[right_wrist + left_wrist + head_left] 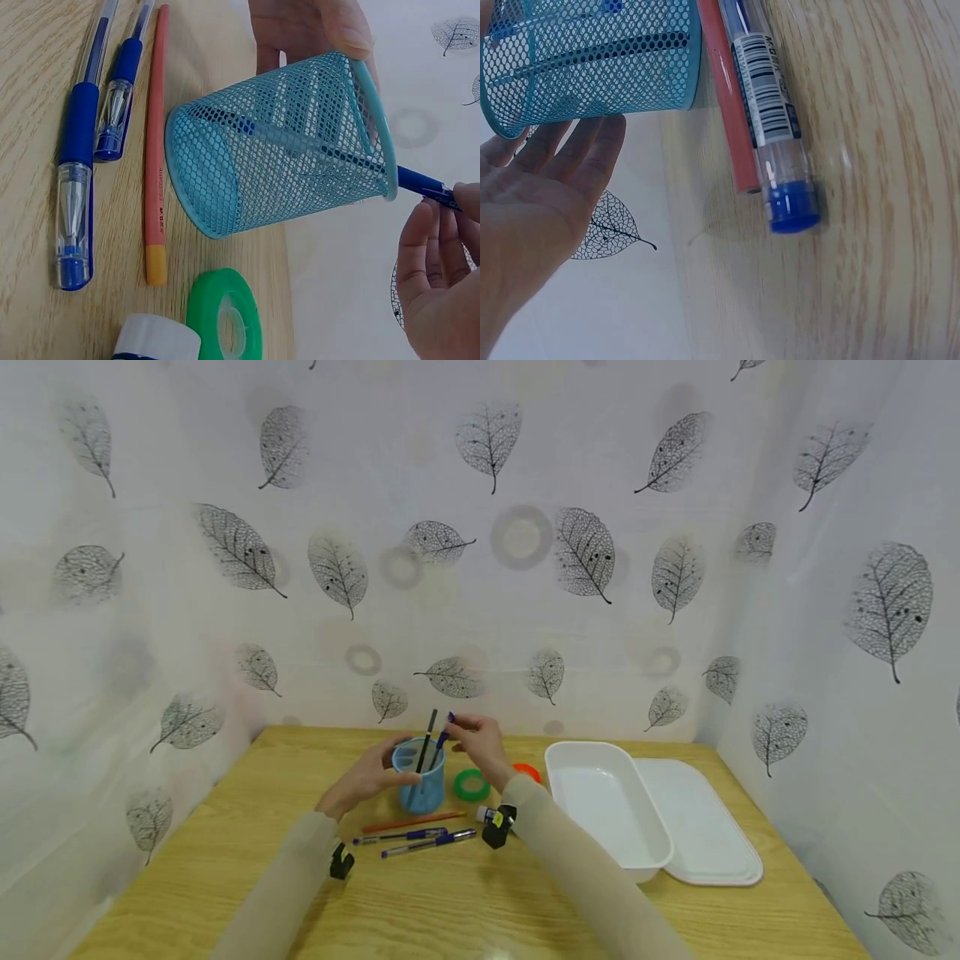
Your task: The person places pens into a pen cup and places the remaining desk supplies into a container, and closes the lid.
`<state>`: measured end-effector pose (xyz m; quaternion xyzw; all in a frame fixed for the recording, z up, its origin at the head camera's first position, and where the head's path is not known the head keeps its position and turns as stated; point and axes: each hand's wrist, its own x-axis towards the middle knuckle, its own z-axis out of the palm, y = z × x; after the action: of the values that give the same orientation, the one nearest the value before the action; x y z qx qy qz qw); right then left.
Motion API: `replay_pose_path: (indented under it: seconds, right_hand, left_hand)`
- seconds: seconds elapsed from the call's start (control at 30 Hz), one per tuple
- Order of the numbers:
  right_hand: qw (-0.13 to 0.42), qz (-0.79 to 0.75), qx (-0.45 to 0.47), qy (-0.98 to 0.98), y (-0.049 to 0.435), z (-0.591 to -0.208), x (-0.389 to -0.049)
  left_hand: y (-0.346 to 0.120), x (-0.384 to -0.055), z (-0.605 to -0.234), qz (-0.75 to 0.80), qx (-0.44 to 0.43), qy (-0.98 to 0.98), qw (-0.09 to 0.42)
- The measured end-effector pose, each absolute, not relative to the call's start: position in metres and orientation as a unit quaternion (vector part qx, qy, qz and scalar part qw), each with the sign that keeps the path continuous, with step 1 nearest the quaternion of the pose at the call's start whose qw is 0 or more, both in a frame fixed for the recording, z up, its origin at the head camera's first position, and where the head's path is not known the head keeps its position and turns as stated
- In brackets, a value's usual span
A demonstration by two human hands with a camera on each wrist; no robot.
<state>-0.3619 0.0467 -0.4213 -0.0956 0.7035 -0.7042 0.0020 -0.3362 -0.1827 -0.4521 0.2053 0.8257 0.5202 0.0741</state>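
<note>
A light blue mesh pen holder (427, 797) stands upright on the table. My left hand (369, 777) holds it from the left, thumb near the front of the rim and fingers around the far side. With thumb and fingertips, my right hand (482, 746) pinches the top of a blue pen (420, 181) above the rim; its lower part shows through the mesh inside. A dark pencil (428, 735) also leans in the holder. In front of it lie an orange-red pencil (155, 165) and two blue capped gel pens (76, 157) (120, 94).
A green tape roll (472, 785), an orange-red ring (527, 772) and a white-capped bottle (157, 337) sit right of the holder. Farther right, a white tray (607, 802) overlaps its flat white lid (708, 827). A leaf-patterned curtain (465, 610) hangs behind the table.
</note>
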Motion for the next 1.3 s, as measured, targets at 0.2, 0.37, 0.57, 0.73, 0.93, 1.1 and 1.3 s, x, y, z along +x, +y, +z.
replay_pose_path:
  seconds: [0.2, 0.37, 0.57, 0.73, 0.93, 1.1, 1.3]
  right_hand:
    - [0.022, -0.672, -0.107, 0.732, 0.044, -0.425, -0.364]
    - [0.037, -0.66, -0.116, 0.741, 0.042, -0.425, -0.361]
    - [0.036, -0.653, -0.114, 0.748, 0.04, -0.422, -0.36]
    - [0.049, -0.642, -0.105, 0.758, 0.038, -0.424, -0.365]
    - [0.073, -0.629, -0.099, 0.767, 0.036, -0.421, -0.367]
    - [0.08, -0.627, -0.092, 0.77, 0.036, -0.421, -0.367]
    - [0.074, -0.612, -0.082, 0.783, 0.036, -0.421, -0.368]
  left_hand:
    - [-0.183, -0.337, -0.451, 0.527, 0.208, 0.82, 0.078]
    - [-0.183, -0.337, -0.451, 0.529, 0.211, 0.818, 0.079]
    - [-0.184, -0.337, -0.451, 0.527, 0.206, 0.821, 0.078]
    - [-0.185, -0.337, -0.452, 0.522, 0.203, 0.825, 0.074]
    - [-0.185, -0.337, -0.452, 0.522, 0.197, 0.827, 0.072]
    - [-0.185, -0.337, -0.453, 0.516, 0.192, 0.832, 0.072]
    - [-0.183, -0.337, -0.452, 0.517, 0.195, 0.83, 0.07]
